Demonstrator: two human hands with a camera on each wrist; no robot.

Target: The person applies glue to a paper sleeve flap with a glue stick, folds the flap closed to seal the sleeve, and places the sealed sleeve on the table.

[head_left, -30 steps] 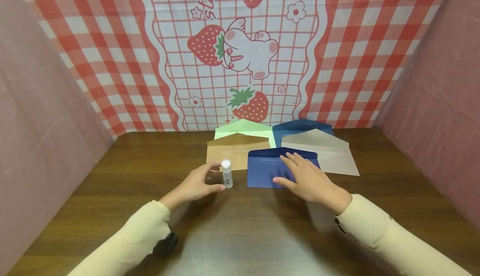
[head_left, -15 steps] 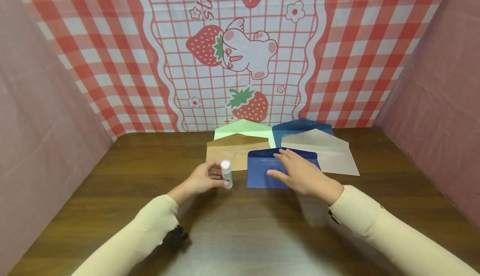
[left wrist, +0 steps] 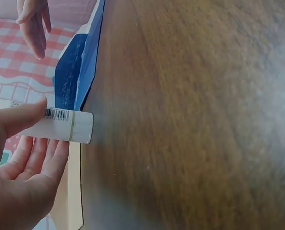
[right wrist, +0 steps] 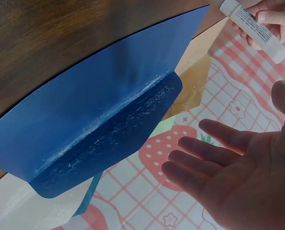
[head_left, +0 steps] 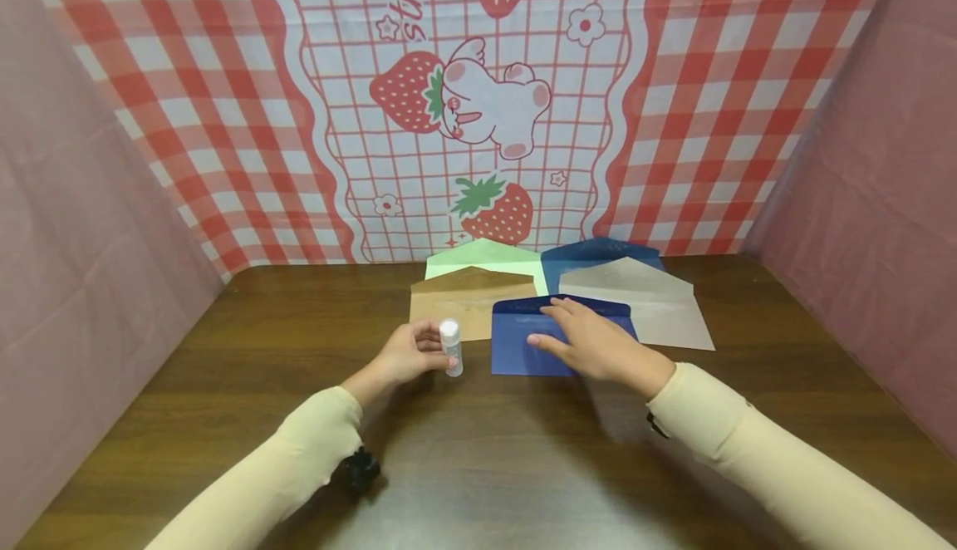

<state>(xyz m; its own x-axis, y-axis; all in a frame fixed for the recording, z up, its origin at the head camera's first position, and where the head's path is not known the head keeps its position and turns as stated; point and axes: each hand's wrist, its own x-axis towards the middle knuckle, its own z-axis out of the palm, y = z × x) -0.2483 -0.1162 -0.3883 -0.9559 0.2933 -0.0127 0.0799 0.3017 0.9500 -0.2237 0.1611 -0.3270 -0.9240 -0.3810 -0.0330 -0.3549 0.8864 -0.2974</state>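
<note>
My left hand (head_left: 404, 357) holds a white glue stick (head_left: 451, 346) between thumb and fingers. The stick is upright, its base at or just above the table; a printed barcode shows on its barrel (left wrist: 58, 124) in the left wrist view. To its right lies a blue envelope (head_left: 512, 355) with its flap unfolded away from me. Whitish streaks mark the flap and fold of this envelope (right wrist: 108, 91) in the right wrist view. Over the envelope's right part hovers my right hand (head_left: 601, 342), fingers extended and spread, holding nothing.
Behind the blue envelope lie more envelopes with raised flaps: tan (head_left: 449, 309), pale green (head_left: 486, 255), dark teal (head_left: 598, 252) and light grey (head_left: 665, 309). They overlap on the brown wooden table (head_left: 299, 326). A strawberry-print cloth (head_left: 583, 118) hangs at the back, with pink cloth at both sides.
My left hand has moved right and closed its thumb and fingers on the glue stick. The right hand has shifted slightly left over the blue envelope. The envelopes have stayed put.
</note>
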